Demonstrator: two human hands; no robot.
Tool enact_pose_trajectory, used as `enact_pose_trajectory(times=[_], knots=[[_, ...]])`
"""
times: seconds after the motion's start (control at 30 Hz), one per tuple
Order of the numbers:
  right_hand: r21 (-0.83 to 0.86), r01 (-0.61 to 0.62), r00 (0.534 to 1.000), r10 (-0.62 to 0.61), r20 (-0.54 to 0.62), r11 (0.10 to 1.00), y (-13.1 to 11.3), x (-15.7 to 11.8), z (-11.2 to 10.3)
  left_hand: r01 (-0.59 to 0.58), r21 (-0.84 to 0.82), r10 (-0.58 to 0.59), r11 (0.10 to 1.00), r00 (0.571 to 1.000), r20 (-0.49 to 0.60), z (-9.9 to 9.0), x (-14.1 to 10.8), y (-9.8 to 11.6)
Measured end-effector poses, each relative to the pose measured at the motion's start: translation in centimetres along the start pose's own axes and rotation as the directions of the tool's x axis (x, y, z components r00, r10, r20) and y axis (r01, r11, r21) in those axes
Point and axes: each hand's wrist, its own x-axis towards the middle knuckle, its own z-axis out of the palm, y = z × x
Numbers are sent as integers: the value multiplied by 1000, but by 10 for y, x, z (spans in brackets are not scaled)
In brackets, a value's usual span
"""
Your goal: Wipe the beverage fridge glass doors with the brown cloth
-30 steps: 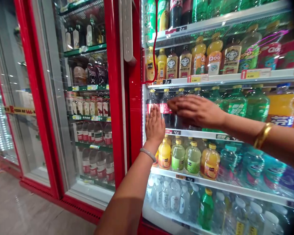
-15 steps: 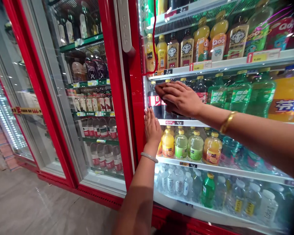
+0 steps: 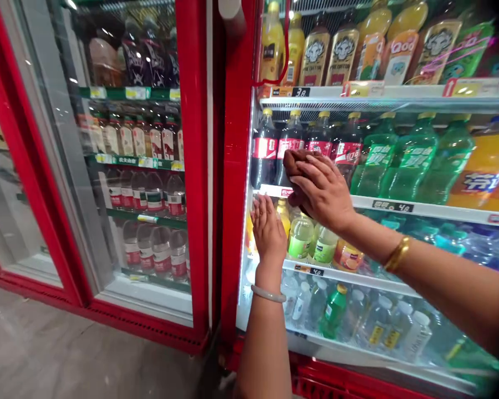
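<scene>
My right hand [image 3: 328, 194] presses a crumpled brown cloth [image 3: 293, 160] against the cooler's glass door, with its fingers laid over it. Part of the cloth is hidden under the palm. Behind it, through the glass, stand cola bottles [image 3: 265, 147] with red labels. To the left and a little lower, my left hand [image 3: 269, 233] rests flat on the glass near the red door frame [image 3: 235, 166], holding nothing. Juice bottles [image 3: 300, 238] show behind that hand on the shelf below the cola.
A second red-framed cooler [image 3: 195, 183] with shelves of drinks stands on the left. A grey cylindrical handle end [image 3: 233, 16] sticks out from the frame above. Inside the right cooler are green soda bottles [image 3: 416, 158]. The grey floor [image 3: 83, 343] shows at lower left.
My right hand has moved the cloth down the glass, from the cola bottles towards the price strip below. The view has shifted lower and closer. My left hand stays flat on the glass.
</scene>
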Motion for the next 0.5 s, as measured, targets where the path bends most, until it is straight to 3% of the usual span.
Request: enact_pose_trajectory(times=[0.07, 0.17, 0.2, 0.27, 0.33, 0.4, 0.47, 0.5], knots=[[24, 43, 999, -43, 16, 999, -14, -12, 8, -22, -7, 22, 1000, 999, -45, 6, -3, -3], [97, 230, 952, -245, 185, 968, -23, -46, -1, -51, 14, 52, 999, 994, -95, 11, -4, -6], [97, 249, 938, -265, 224, 964, -20, -56, -9, -48, 25, 50, 999, 994, -99, 12, -3, -6], [32, 184, 954, -186, 234, 982, -8, -67, -24, -26, 40, 29, 999, 996, -85, 13, -1, -3], [-56, 11, 993, -4, 116, 998, 1, -64, -28, 6, 47, -3, 999, 998, -63, 14, -1, 3], [-91, -147, 987, 141, -73, 985, -3, -58, -18, 34, 50, -31, 998, 998, -49, 18, -3, 10], [-93, -175, 973, 157, -170, 980, -19, -60, -3, 39, 56, -36, 998, 998, -54, 23, -8, 18], [-93, -132, 982, 118, -146, 987, -29, -66, 3, 27, 61, -24, 998, 998, -51, 26, -11, 22]])
